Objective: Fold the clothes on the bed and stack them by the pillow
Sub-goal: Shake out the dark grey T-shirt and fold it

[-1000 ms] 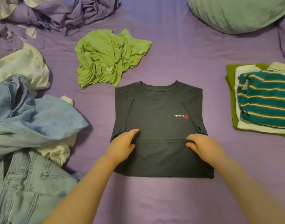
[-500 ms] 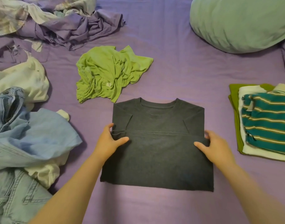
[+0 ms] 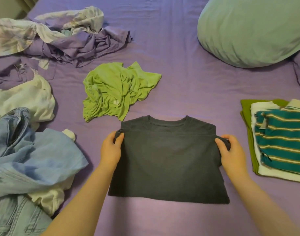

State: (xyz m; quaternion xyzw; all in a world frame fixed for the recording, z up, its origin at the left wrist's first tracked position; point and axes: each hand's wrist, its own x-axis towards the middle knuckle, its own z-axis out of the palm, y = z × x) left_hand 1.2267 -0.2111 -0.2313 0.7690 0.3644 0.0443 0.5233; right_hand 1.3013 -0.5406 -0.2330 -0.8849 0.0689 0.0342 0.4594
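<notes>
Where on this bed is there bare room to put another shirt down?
Bare sheet lies between the green shirt, the pillow and the folded stack. A smaller strip runs below the dark shirt. The left side is crowded with jeans, a blue shirt and crumpled bedding.

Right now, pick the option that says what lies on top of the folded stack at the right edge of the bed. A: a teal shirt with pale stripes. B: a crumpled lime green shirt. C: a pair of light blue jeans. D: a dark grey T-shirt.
A: the teal striped shirt tops the folded stack, over a white layer and an olive green one; the dark grey T-shirt is in both hands.
</notes>
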